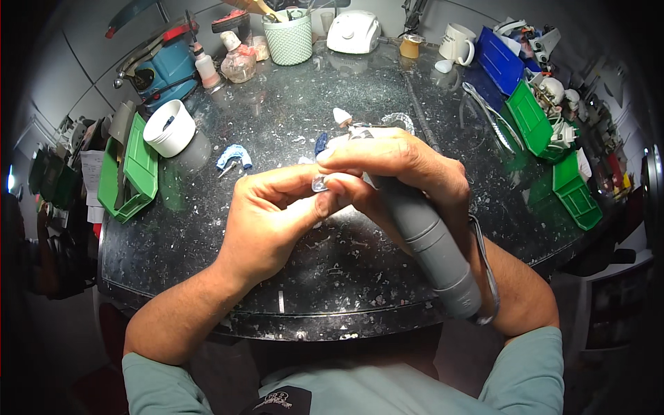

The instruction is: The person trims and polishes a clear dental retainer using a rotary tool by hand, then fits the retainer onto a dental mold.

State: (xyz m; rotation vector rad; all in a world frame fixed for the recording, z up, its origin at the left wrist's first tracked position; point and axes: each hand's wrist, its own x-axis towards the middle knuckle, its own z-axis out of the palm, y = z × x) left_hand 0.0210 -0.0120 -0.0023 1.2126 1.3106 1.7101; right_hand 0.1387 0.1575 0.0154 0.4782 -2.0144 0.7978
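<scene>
My right hand (408, 162) is wrapped round a thick grey rotary handpiece (429, 252), which slants up and away from my right wrist. A white cone-shaped tip (342, 116) sticks out beyond its far end. Between the thumb and fingers of my left hand (266, 218) is a small clear plastic piece (319, 183), mostly hidden by the fingers. My right fingertips meet the left ones at this piece. Just beyond the fingertips shows a dark blue bit (321, 143); whether it is held or lies on the bench I cannot tell.
A blue dental arch (235, 156) and a small bur (229, 168) lie left on the black bench (332, 277). A clear arch (398, 120) lies beyond my right hand. Around stand a white bowl (171, 130), green bins (142, 166), a pale green pot (288, 41) and a mug (456, 43).
</scene>
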